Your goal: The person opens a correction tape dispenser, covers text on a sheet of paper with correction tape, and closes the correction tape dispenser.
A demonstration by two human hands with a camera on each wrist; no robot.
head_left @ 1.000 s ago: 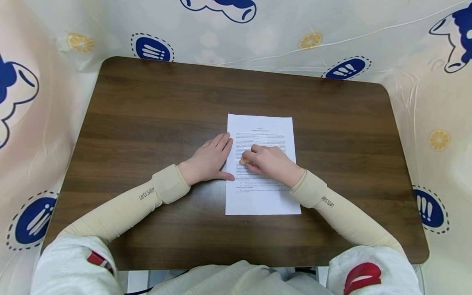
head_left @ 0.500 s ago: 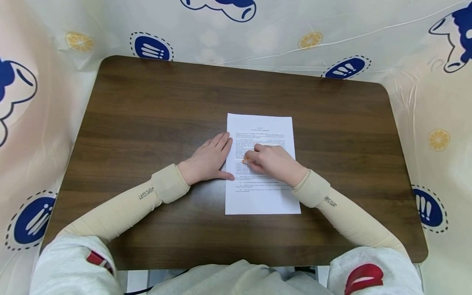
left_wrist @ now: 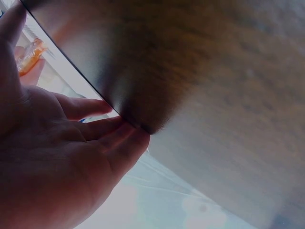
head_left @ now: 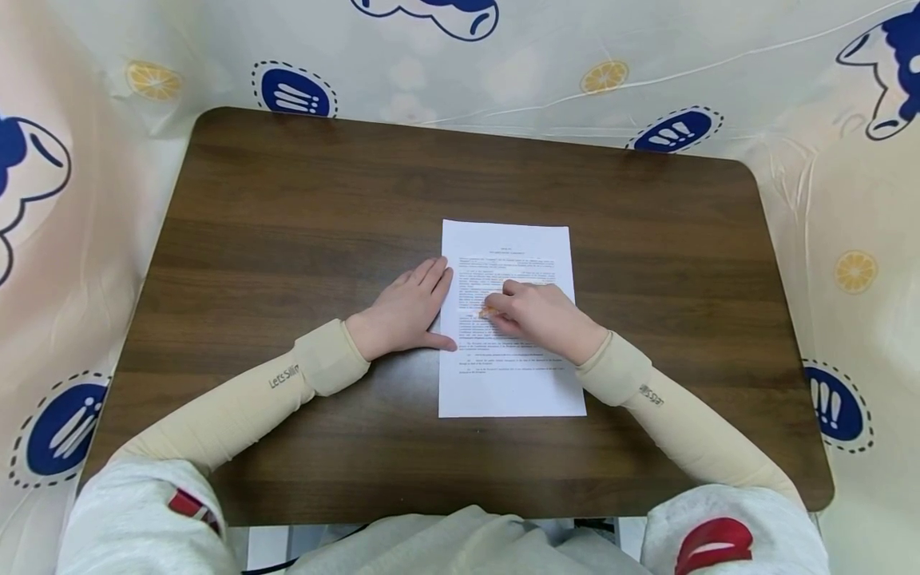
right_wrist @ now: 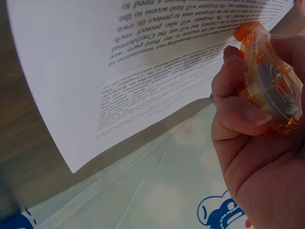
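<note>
A printed sheet of paper (head_left: 510, 397) lies on the dark wooden table, its lines of text running across it. My right hand (head_left: 541, 318) grips an orange see-through correction tape (right_wrist: 272, 78), thumb and curled fingers around its round body. Its tip meets a text line near the middle of the page in the right wrist view. My left hand (head_left: 404, 313) lies flat at the left edge of the sheet, fingers stretched out and thumb on the paper. Past that palm, the left wrist view also catches part of the correction tape (left_wrist: 31, 58).
The brown tabletop (head_left: 309, 192) extends around the sheet on every side. Behind and beside it hangs a pale patterned curtain (head_left: 474, 80) with blue and orange prints. The person's body is at the front edge.
My right hand has slid a little to the right along the text with the correction tape. My left hand has kept its place on the paper's edge.
</note>
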